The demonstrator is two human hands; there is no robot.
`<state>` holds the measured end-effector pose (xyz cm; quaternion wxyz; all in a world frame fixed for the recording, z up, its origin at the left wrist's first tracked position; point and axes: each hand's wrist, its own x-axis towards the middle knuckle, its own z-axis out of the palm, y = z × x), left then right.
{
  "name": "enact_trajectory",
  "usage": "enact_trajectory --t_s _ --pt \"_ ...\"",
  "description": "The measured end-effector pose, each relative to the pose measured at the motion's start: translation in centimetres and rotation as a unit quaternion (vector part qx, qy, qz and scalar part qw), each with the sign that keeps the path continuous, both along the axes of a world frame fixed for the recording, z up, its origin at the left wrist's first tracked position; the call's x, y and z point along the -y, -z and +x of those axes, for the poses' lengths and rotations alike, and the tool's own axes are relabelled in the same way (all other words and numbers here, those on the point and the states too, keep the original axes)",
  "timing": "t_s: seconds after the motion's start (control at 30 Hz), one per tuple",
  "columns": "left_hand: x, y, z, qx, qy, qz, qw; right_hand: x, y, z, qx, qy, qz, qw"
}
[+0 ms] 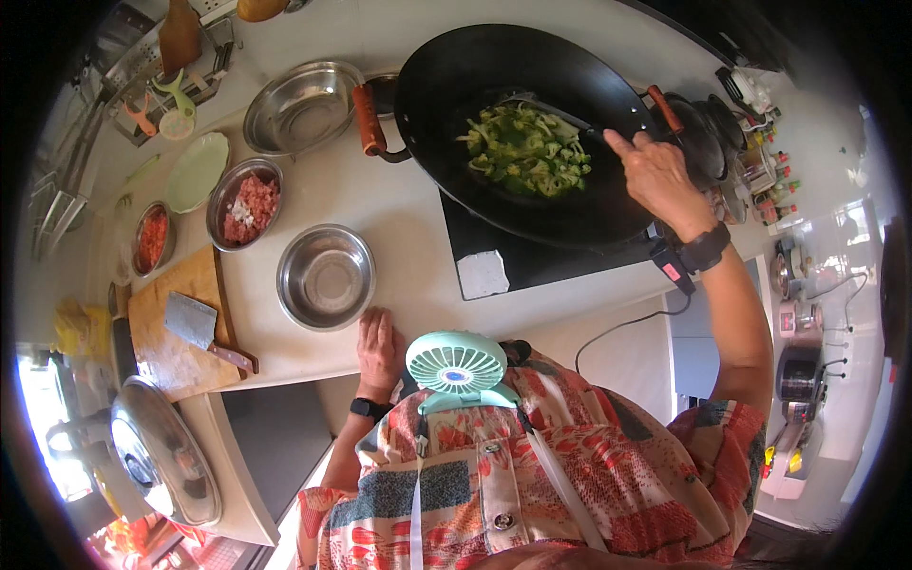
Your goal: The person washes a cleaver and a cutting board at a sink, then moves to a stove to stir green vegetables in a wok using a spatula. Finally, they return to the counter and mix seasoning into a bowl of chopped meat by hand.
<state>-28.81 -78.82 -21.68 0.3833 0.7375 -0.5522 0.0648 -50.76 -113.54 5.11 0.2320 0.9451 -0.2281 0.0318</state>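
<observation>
My right hand (pixel 657 174) grips the dark handle of a spatula (pixel 563 114) over a large black wok (pixel 456 78), the index finger stretched along the handle. The spatula's head lies at the upper edge of chopped broccoli (pixel 531 149) in the wok. The wok stands on a black cooktop (pixel 541 263). My left hand (pixel 379 349) rests on the counter's front edge, fingers together and flat, beside an empty steel bowl (pixel 326 278); nothing shows in it.
Leftward are a cleaver (pixel 191 318) on a wooden cutting board (pixel 153 356), a bowl of minced meat (pixel 251 206), a bowl of chopped red food (pixel 152 239), a green plate (pixel 198 171), a steel basin (pixel 303 107) and a domed lid (pixel 167 449). A cable (pixel 627 320) hangs at the front.
</observation>
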Motion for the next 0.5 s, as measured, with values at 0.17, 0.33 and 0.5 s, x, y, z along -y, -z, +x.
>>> enact_trajectory --t_s 0.17,0.33,0.5 --pt "-0.1 0.7 0.2 0.007 0.003 -0.013 1.0 -1.6 -0.7 0.1 0.041 0.024 -0.016 0.999" --pt "-0.1 0.8 0.6 0.002 0.01 -0.01 1.0 -4.9 0.0 0.2 -0.006 0.028 -0.025 0.999" --pt "-0.1 1.0 0.9 -0.005 0.04 -0.02 0.999 -6.4 -0.8 1.5 0.009 0.063 0.001 0.998"
